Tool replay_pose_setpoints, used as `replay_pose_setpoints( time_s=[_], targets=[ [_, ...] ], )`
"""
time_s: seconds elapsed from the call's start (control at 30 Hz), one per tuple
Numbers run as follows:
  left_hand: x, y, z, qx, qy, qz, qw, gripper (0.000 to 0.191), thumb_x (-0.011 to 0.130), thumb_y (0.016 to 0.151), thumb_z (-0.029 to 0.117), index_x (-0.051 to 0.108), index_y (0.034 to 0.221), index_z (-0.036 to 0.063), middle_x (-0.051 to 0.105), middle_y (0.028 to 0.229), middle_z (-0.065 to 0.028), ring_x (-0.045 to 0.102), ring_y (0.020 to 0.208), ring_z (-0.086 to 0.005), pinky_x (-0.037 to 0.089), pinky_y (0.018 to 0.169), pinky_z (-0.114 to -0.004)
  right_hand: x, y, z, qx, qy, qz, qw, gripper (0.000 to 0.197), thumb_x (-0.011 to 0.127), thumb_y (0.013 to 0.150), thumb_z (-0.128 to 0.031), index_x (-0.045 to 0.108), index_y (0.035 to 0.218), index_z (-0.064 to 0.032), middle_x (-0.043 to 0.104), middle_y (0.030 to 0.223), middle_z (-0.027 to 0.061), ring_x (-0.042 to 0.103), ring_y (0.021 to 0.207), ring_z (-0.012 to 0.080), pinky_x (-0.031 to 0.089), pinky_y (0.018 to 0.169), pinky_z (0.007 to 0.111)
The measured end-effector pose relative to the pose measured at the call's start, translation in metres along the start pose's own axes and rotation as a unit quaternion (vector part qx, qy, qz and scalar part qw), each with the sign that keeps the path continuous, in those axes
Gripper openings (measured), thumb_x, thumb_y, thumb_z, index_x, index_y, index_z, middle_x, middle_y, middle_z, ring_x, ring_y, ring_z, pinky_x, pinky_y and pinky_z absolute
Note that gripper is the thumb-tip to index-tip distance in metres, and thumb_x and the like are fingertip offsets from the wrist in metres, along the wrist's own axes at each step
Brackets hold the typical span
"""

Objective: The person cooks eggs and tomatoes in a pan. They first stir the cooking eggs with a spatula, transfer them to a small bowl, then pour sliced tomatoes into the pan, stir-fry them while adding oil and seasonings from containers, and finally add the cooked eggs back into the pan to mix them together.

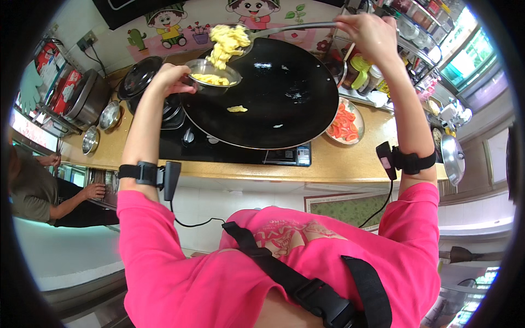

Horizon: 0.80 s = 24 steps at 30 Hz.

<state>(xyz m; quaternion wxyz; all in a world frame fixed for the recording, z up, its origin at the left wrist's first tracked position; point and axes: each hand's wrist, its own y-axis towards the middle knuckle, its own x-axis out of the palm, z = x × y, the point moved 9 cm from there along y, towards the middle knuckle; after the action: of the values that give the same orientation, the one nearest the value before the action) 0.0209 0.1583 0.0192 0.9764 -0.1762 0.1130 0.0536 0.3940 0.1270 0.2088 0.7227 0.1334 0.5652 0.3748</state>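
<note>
My left hand grips the rim of a small steel bowl over the left side of a large black wok. Yellow scrambled egg lies in the bowl. In my right hand is the long handle of a metal ladle, reaching left across the wok's far edge. Its tilted head carries more scrambled egg, which hangs down towards the bowl. One piece of egg and a few small scraps stay on the wok's surface.
A plate of sliced tomatoes stands right of the wok. Left are a lidded black pot and two steel bowls. The wok sits on a black gas hob. Condiment racks line the right. Another person is at far left.
</note>
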Motion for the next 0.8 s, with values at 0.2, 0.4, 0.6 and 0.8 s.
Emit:
replay_pose_setpoints(
  time_s=[0.2, 0.4, 0.6, 0.8],
  targets=[
    [0.041, 0.035, -0.006, 0.005, -0.091, -0.022, 0.996, 0.030, 0.046, 0.081, 0.006, 0.044, 0.098, -0.0179, 0.059, 0.081, -0.0244, 0.063, 0.069, -0.0320, 0.056, 0.054, -0.027, -0.094, -0.018, -0.078, -0.122, -0.096, 0.204, 0.967, 0.008, 0.056, 0.066, -0.018, 0.061, 0.073, -0.0158, 0.047, 0.069, 0.0043, 0.048, 0.078, 0.0190, 0.029, 0.082, 0.037],
    [0.051, 0.027, -0.010, 0.006, -0.107, -0.037, 0.994, 0.031, 0.046, 0.081, 0.006, 0.045, 0.101, -0.0174, 0.059, 0.087, -0.0245, 0.063, 0.070, -0.0324, 0.056, 0.056, -0.027, -0.097, -0.008, -0.040, -0.090, -0.052, 0.167, 0.980, 0.008, 0.063, 0.068, -0.021, 0.065, 0.074, -0.0162, 0.053, 0.071, 0.0037, 0.052, 0.077, 0.0179, 0.032, 0.082, 0.039],
    [0.000, -0.014, -0.005, 0.026, -0.055, -0.026, 0.998, 0.029, 0.047, 0.078, 0.003, 0.048, 0.098, -0.0180, 0.060, 0.081, -0.0231, 0.064, 0.066, -0.0314, 0.056, 0.052, -0.025, 0.050, -0.016, 0.070, 0.095, -0.072, -0.275, 0.954, 0.030, 0.060, 0.074, -0.044, 0.067, 0.092, -0.0207, 0.066, 0.084, 0.0043, 0.063, 0.079, 0.0199, 0.045, 0.070, 0.039],
    [-0.017, -0.042, -0.004, 0.044, -0.126, -0.016, 0.991, 0.034, 0.049, 0.082, 0.009, 0.043, 0.104, -0.0157, 0.053, 0.094, -0.0236, 0.063, 0.072, -0.0328, 0.056, 0.056, -0.024, 0.151, -0.059, 0.032, 0.078, 0.029, -0.504, 0.860, 0.035, 0.066, 0.067, -0.033, 0.064, 0.085, -0.0033, 0.065, 0.073, 0.0059, 0.063, 0.065, 0.0179, 0.049, 0.059, 0.031]
  ],
)
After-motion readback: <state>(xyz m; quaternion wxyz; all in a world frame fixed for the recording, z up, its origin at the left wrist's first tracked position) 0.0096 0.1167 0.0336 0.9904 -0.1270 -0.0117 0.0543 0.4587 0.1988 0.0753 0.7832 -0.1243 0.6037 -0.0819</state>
